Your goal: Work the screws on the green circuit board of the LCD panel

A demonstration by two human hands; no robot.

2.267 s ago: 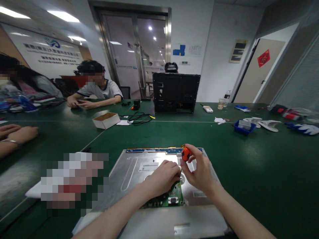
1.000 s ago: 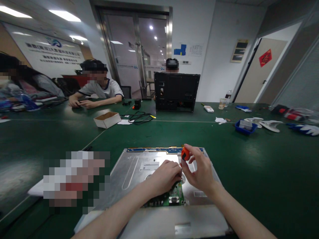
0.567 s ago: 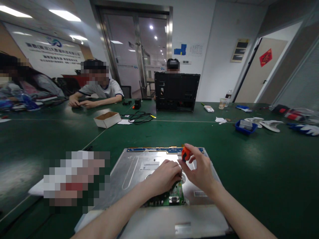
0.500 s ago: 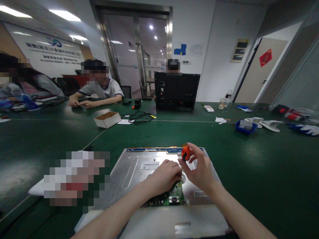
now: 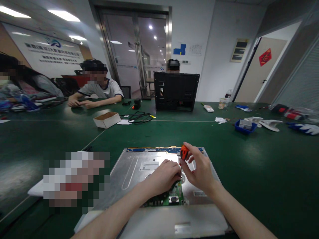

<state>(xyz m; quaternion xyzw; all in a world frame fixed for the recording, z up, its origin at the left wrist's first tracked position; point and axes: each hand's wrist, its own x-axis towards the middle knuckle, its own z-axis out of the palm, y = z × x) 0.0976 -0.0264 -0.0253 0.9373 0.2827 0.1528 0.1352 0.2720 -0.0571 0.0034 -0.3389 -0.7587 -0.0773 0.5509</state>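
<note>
"Turned since half a second ago: orange screwdriver (image 5: pixel 184 153), near upright at one o'clock on the metal panel (image 5: pixel 119 176)"
"How will it handle?"
"Light and stiff, I'd guess; pinch its fat end, as the right hand (image 5: pixel 201 170) does"
"And the left hand (image 5: pixel 165 174)?"
"Curled by the green board (image 5: pixel 178 189); grip hidden, can't tell. Beyond, at twelve: black monitor (image 5: pixel 185 87)"

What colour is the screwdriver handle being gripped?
The screwdriver handle is orange with black patches, showing best in the head view.
</note>
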